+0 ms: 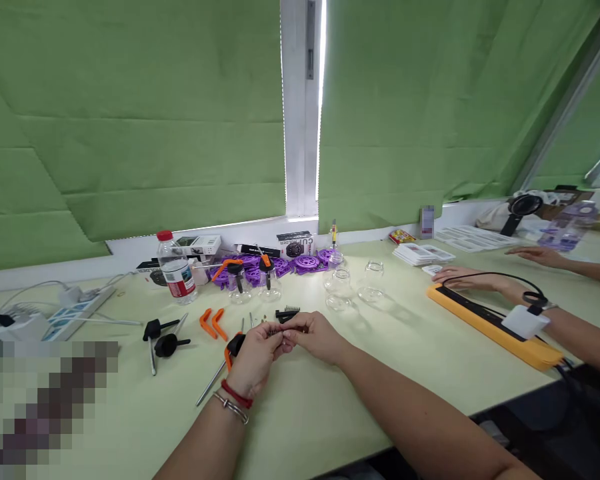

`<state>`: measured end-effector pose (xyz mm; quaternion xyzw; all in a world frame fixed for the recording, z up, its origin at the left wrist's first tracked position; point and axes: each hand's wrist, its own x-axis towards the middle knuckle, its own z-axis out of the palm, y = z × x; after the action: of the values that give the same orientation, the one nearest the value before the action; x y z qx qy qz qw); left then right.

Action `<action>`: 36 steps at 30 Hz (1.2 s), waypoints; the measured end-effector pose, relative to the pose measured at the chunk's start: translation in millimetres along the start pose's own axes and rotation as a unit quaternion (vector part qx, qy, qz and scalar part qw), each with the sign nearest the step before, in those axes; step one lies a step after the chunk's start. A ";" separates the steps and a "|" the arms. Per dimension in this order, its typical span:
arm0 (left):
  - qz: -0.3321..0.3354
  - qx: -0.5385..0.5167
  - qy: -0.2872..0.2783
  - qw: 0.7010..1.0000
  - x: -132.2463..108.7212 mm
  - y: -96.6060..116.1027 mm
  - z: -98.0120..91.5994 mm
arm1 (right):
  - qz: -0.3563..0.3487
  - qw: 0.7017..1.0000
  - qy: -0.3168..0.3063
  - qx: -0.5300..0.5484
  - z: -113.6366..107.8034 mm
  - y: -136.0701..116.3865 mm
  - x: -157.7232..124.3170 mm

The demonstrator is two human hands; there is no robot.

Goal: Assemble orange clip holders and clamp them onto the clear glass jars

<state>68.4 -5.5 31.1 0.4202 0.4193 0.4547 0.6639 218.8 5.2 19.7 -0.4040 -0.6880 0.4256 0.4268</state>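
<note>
My left hand (254, 360) and my right hand (314, 333) meet over the pale green table (330, 400), fingertips pinched together on a small dark part (276, 331) that I cannot make out clearly. Under my left hand lies an orange-and-black clamp piece (233, 347) on a metal rod (211, 384). A small black toothed part (287, 313) rests just beyond my fingers. Two orange levers (213, 323) and two black-handled pieces (163, 337) lie to the left.
A water bottle (176, 268), purple plastic parts (280, 264) and small glass jars (338, 287) stand along the back. A power strip (75, 308) lies at left. Another person's hands (467, 279) rest by an orange-edged board (495, 327) at right.
</note>
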 end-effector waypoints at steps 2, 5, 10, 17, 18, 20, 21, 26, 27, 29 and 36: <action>-0.013 0.017 -0.012 1.000 -0.2 -1.0 0.7 | 0.034 0.999 -0.001 0.024 0.9 3.7 -0.3; -0.025 0.020 -0.020 0.999 -1.5 0.1 2.6 | 0.045 0.999 0.003 0.007 -1.9 8.8 1.9; -0.002 -0.003 0.038 0.999 -2.7 3.1 1.6 | 0.081 0.970 0.156 -0.169 -17.8 11.7 25.0; 0.050 -0.040 0.090 0.994 -1.1 7.2 -2.2 | 0.167 0.931 0.173 -0.273 -25.4 31.7 68.0; 0.057 -0.045 0.094 0.993 -0.9 7.6 -2.4 | 0.175 0.930 0.171 -0.275 -24.2 35.4 69.2; 0.066 -0.055 0.100 0.991 0.0 7.9 -3.0 | 0.184 0.929 0.167 -0.273 -22.5 42.2 68.2; 0.070 -0.058 0.104 0.990 0.7 7.8 -3.5 | 0.185 0.931 0.165 -0.269 -22.3 44.9 66.5; 0.121 0.002 0.133 0.984 5.4 5.2 -9.2 | 0.167 0.947 0.157 -0.226 -28.0 43.9 56.1; 0.138 0.045 0.143 0.979 6.0 4.3 -10.6 | 0.163 0.950 0.157 -0.214 -29.3 39.6 53.7; 0.177 0.153 0.152 0.960 6.2 1.9 -12.7 | 0.152 0.959 0.149 -0.189 -30.2 27.2 47.3; 0.279 0.450 0.060 0.846 1.1 -10.2 -11.1 | 0.167 0.977 -0.122 0.045 -19.2 -15.0 19.4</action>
<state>60.8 -4.9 18.0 0.7439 0.4820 0.4068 0.2209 227.8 23.0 43.6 -0.4387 -0.6382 0.5673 0.2800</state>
